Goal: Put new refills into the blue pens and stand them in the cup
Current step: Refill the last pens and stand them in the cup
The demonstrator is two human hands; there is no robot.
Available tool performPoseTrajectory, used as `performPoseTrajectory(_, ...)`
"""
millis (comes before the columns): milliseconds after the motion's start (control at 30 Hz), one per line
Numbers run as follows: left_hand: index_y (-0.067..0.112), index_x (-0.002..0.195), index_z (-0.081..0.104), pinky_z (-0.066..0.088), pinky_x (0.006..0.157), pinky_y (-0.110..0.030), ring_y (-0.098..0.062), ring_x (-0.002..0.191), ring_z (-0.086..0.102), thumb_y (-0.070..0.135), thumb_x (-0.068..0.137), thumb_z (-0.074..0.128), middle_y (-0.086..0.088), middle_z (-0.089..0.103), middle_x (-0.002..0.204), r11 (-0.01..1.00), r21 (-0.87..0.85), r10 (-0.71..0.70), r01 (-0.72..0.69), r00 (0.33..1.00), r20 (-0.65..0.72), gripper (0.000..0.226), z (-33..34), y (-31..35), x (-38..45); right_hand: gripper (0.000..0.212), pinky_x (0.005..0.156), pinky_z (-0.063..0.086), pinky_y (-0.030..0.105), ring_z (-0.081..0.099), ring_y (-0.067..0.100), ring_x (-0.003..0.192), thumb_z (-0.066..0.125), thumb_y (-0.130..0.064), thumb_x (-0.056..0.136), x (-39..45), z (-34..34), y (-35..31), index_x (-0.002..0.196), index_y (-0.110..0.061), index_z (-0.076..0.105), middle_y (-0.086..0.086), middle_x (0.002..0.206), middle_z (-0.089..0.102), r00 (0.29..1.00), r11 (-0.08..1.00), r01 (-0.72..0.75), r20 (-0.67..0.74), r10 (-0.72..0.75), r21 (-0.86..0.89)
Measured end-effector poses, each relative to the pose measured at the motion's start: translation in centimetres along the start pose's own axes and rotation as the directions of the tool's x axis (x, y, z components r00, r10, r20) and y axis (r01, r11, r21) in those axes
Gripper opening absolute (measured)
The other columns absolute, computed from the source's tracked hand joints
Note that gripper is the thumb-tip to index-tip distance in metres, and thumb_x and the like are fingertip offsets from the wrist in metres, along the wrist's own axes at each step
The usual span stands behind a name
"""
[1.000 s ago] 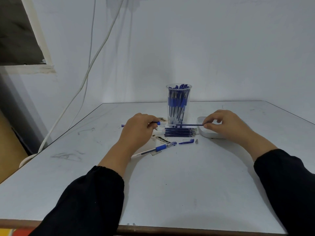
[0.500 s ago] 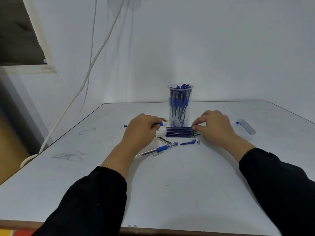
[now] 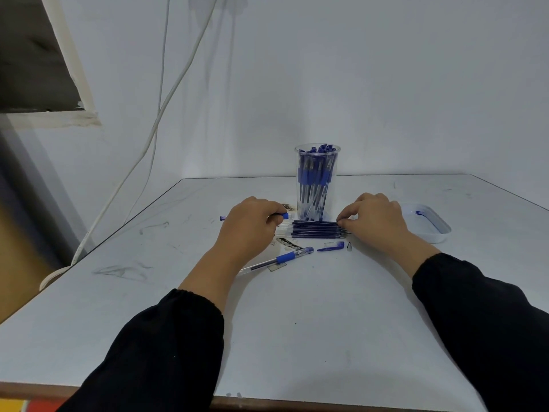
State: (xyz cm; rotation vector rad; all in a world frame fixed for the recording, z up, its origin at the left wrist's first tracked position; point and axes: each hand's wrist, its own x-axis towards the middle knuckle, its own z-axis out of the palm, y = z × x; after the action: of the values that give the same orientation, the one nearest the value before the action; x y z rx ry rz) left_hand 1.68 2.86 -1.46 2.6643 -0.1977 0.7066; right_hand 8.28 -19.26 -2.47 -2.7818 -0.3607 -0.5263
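Note:
A clear cup (image 3: 317, 185) full of blue pens stands at the middle back of the table. In front of it lies a row of dark blue refills (image 3: 315, 229). My left hand (image 3: 249, 230) grips a pen barrel (image 3: 283, 216), whose blue ends stick out on both sides of the fist. My right hand (image 3: 375, 221) pinches the right end of the top refill in the row. Nearer to me lie another blue pen (image 3: 285, 258), a blue cap (image 3: 330, 246) and a small metal tip (image 3: 349, 247).
A shallow white tray (image 3: 430, 230) holding a blue piece sits right of my right hand. White cables (image 3: 142, 150) hang down the wall at the left. The white table (image 3: 297, 322) ends close to my body.
My right hand carried the old refill to the tray, left it there, and came back left to the row of refills. My left hand stayed put with the barrel.

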Motion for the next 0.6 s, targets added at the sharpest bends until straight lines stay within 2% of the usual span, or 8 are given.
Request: performPoseTrajectory(600,0.023,0.115,0.066,0.038,0.081,-0.023,-0.012,0.098,0.050,0.021,0.097,0.049,0.004,0.067,0.108,1.000,-0.020,-0.003,0.003,1.000,0.011,0.026,0.17,0.01,-0.08,0.019,0.091,0.028,0.036,0.043,0.021,0.111,0.054,-0.033,0.092,-0.15,-0.46,0.14,0.100,-0.038,0.072,-0.002,0.112,0.055,1.000,1.000,-0.008,0.022,0.008,0.030)
